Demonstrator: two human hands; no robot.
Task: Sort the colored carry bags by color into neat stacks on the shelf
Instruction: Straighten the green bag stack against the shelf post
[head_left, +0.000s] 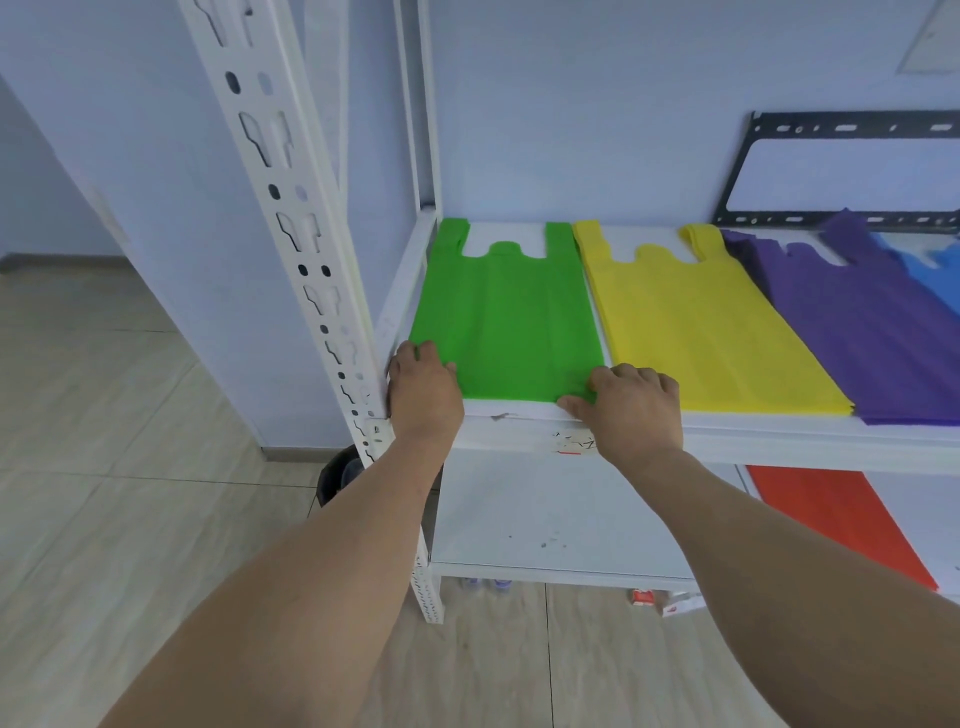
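Note:
A green carry bag (511, 312) lies flat at the left end of the white shelf (753, 439), handles toward the wall. My left hand (423, 392) pinches its near left corner and my right hand (631, 402) pinches its near right corner. Beside it to the right lies a yellow bag stack (691, 322), then a purple stack (862, 332). A blue bag (935, 265) shows at the far right, partly under the purple one. On the lower shelf at the right lies a red bag (847, 519).
A perforated white upright post (306, 244) stands left of the shelf, close to my left hand. A black metal bracket (779, 171) leans against the wall behind the purple stack. Small items sit on the tiled floor under the shelving.

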